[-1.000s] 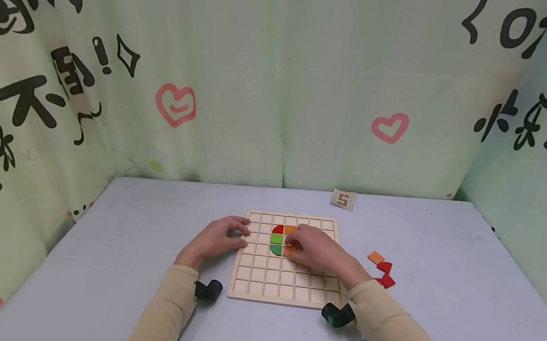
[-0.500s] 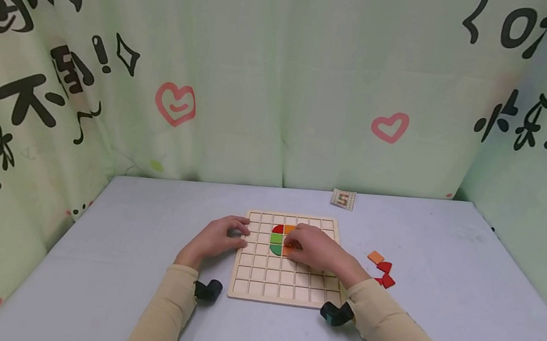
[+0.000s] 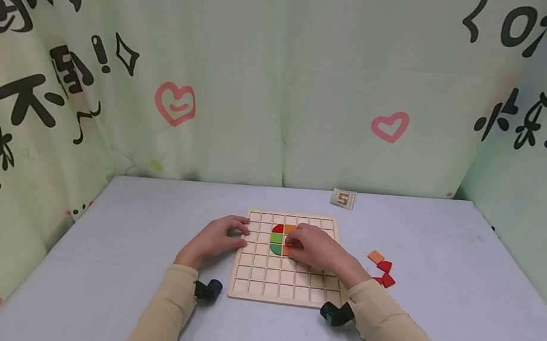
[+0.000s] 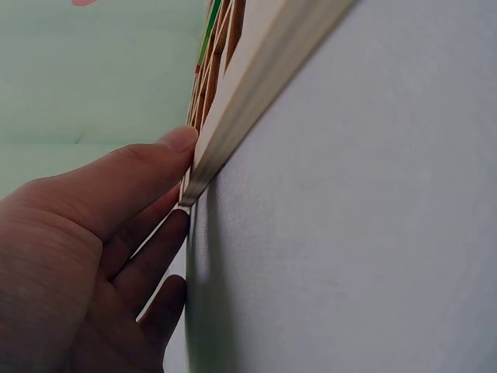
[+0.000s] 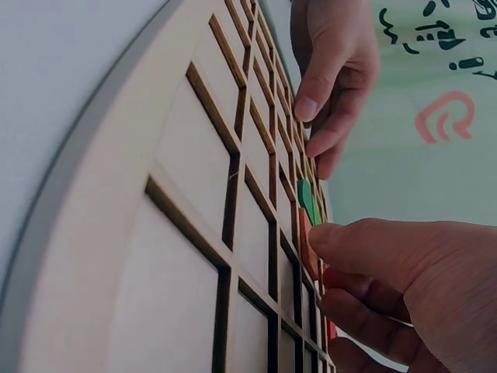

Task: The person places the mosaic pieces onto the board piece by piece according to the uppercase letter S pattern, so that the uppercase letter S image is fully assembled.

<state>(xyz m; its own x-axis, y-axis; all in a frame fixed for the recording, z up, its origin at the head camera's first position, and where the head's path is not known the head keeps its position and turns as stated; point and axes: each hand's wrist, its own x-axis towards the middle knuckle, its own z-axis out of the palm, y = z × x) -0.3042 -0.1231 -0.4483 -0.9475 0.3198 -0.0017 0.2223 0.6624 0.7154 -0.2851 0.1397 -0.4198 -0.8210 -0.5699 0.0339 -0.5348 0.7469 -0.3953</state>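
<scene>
A square wooden grid board (image 3: 256, 276) lies on the table, holding a red rounded tile (image 3: 278, 229), an orange tile (image 3: 289, 229), a light green square (image 3: 276, 238) and a dark green rounded tile (image 3: 275, 250). My left hand (image 3: 218, 240) touches the board's left edge with thumb and fingertips, fingers loosely extended. Over the coloured tiles, my right hand (image 3: 317, 249) pinches down with curled fingers. Its thumb tip meets an orange-red tile (image 5: 306, 233) in the right wrist view, and red shows between thumb and forefinger. I cannot tell which tile it pinches; the fingers partly hide it.
Loose tiles lie right of the board: an orange one (image 3: 375, 257) and several red ones (image 3: 388, 281), partly behind the right wrist. A small card (image 3: 343, 199) with a grid pattern lies at the table's back edge. A printed curtain (image 3: 289, 76) surrounds the table.
</scene>
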